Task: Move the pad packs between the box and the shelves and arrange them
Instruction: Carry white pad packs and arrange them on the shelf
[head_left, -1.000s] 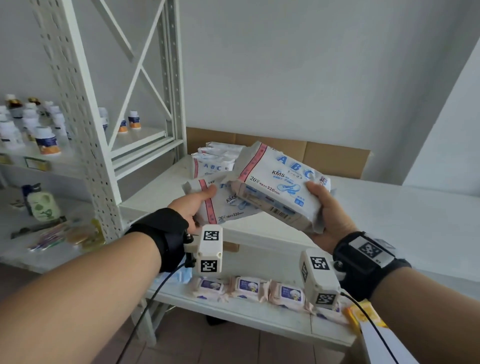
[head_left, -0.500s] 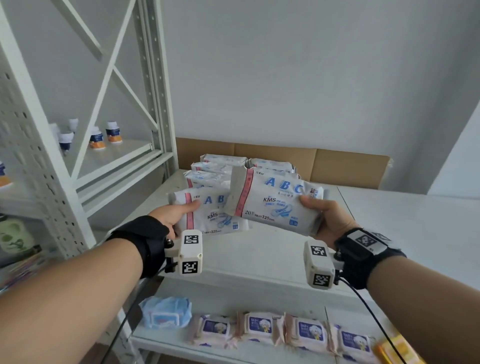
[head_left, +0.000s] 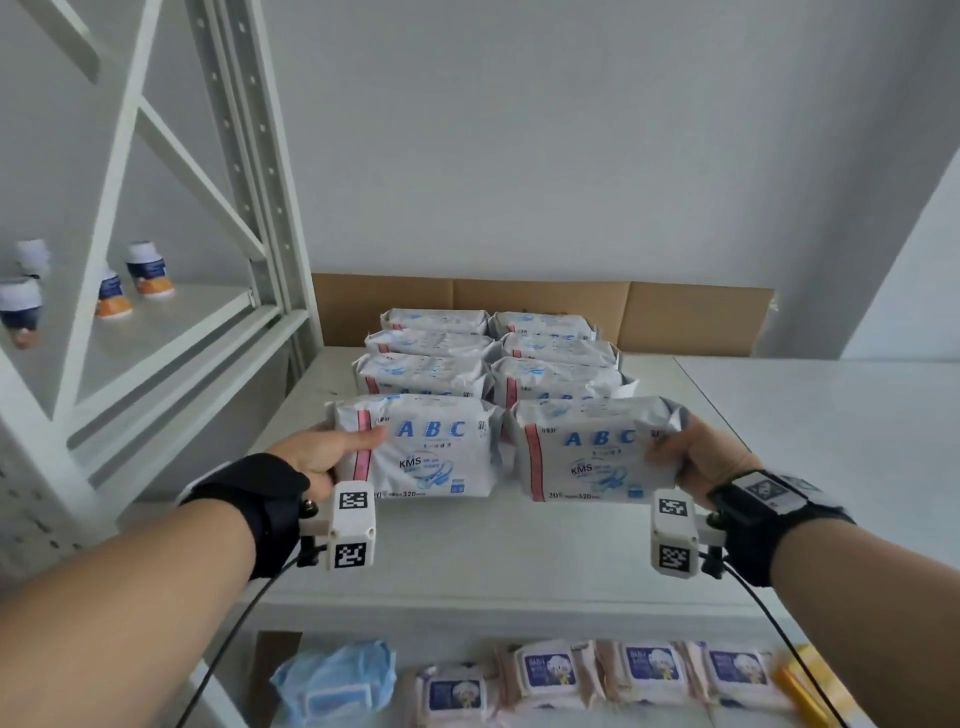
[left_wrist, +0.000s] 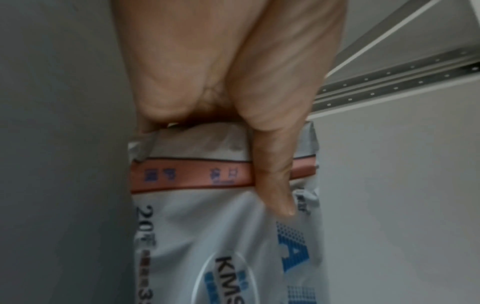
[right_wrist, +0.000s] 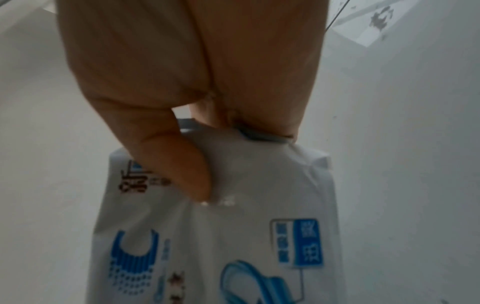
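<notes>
Now both hands hold pad packs upright on white shelf top (head_left: 519, 561), side by side, just apart. Left hand (head_left: 324, 452) grips left pack (head_left: 431, 447) by its end — thumb across pink stripe. Right hand (head_left: 706, 462) pinches right pack (head_left: 587, 452) at its end, thumb pressed into wrapper. Behind them, stocked packs (head_left: 498, 358) in two rows — cardboard (head_left: 540, 306) against wall.
</notes>
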